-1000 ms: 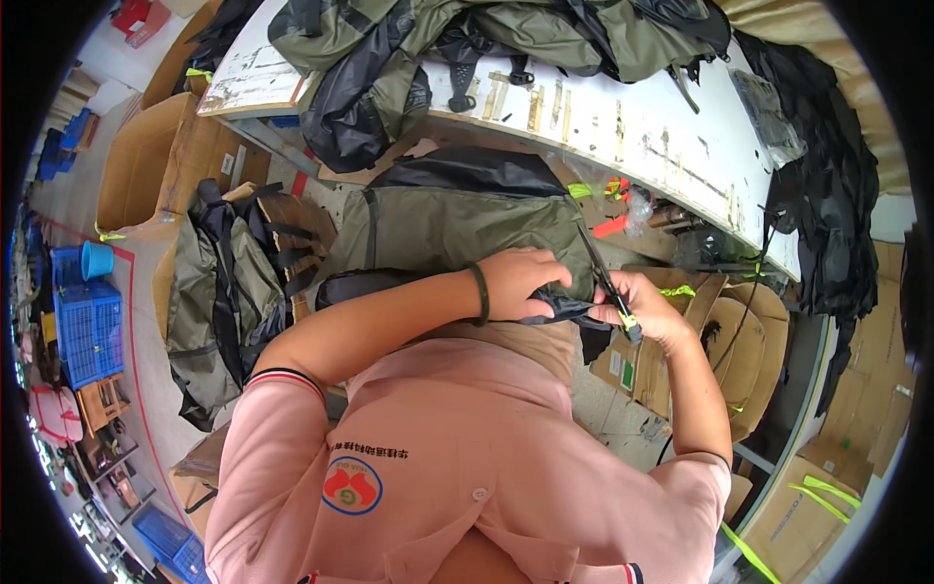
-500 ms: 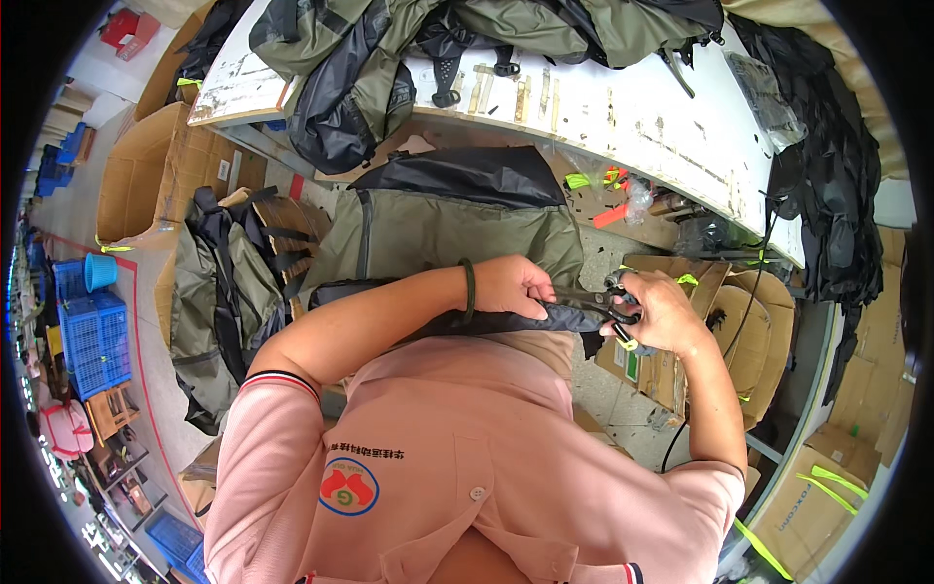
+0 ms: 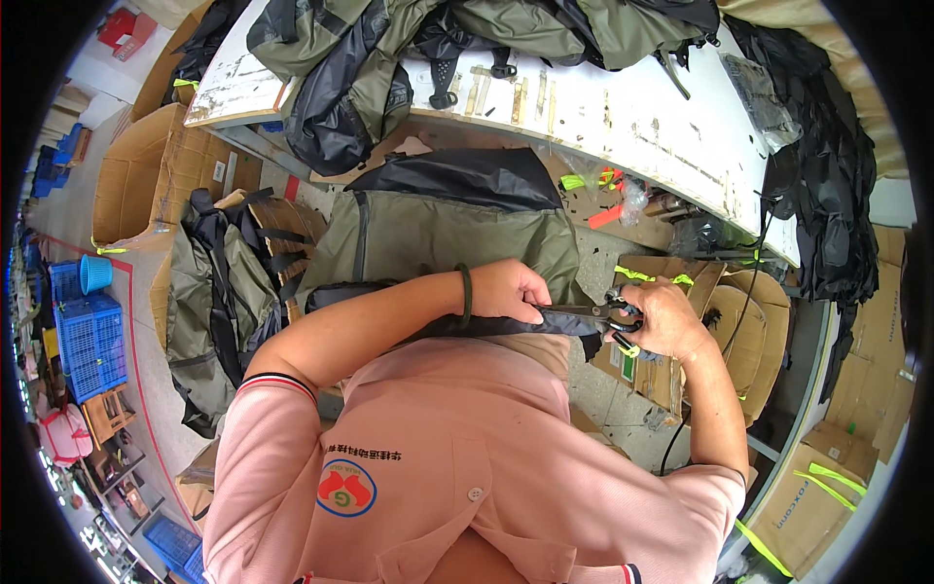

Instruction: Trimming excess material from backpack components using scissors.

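A large olive-green and black bag (image 3: 448, 232) lies across my lap. My left hand (image 3: 506, 290) is closed at its near edge, fingers and thumb pinching the dark material there. My right hand (image 3: 664, 319) grips a pair of scissors (image 3: 574, 311) with dark handles, fingers through the loops. The blades point left along the bag's black edge, and their tips reach close to my left fingertips. Exactly what lies between the blades is too small to make out.
Ahead stands a white worktable (image 3: 671, 127) heaped with more olive and black bags (image 3: 365, 88). Another bag (image 3: 224, 302) leans at my left beside a cardboard box (image 3: 146, 175). An open carton (image 3: 749, 331) sits at right, with blue crates (image 3: 92, 341) far left.
The scissors have turned slightly, with their upper handle lower than before. My right hand has shifted a little with them, while my left hand stays at the bag's edge.
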